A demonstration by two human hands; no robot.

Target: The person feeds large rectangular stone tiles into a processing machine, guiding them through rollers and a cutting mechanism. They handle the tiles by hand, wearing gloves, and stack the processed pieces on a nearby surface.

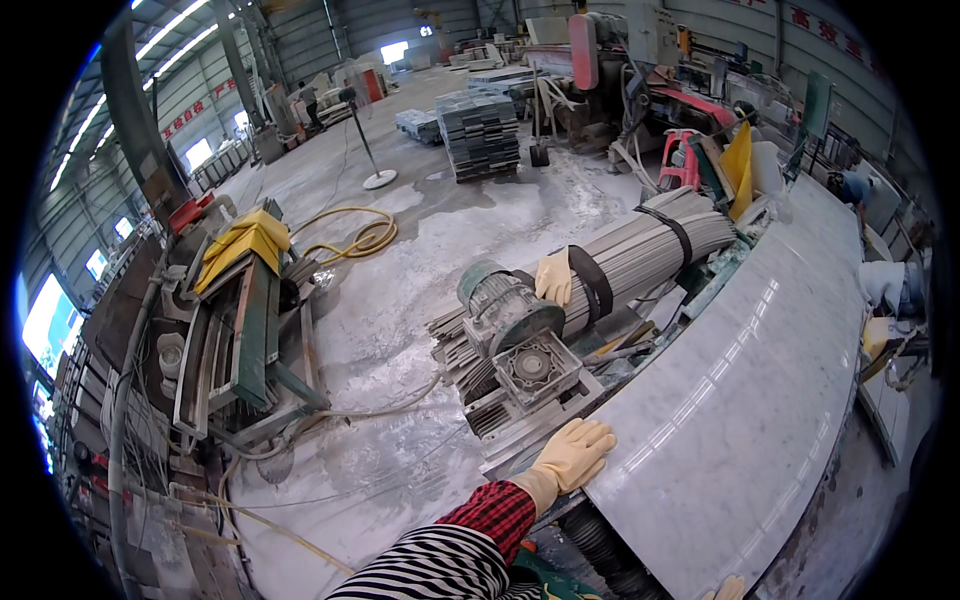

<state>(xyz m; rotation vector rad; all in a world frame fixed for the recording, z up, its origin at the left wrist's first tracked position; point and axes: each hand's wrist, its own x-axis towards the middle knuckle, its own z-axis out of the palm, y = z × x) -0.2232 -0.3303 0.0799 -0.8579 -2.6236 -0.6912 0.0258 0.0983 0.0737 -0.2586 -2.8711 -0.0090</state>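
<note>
A long polished slab of pale grey-veined marble [720, 400] stretches from the bottom of the view toward the far right. My left hand [572, 460], in a cream rubber glove, lies on the slab's near left corner, fingers stretched out and pointing right. Only the gloved fingertips of my right hand [728, 590] show at the bottom edge; they rest at the slab's near edge, apart from one another, and the palm is out of view. Beyond my left hand stands a dusty motor with a gearbox [535, 370]. A loose cream glove [553, 278] hangs over it.
A strapped bundle of grey strips [650, 250] lies behind the motor. At left stands a metal frame [245, 340] with a yellow cover. A yellow hose [365, 238] coils on the wet floor. Stacked tiles [477, 135] stand farther back. Another person [850, 188] bends beyond the slab.
</note>
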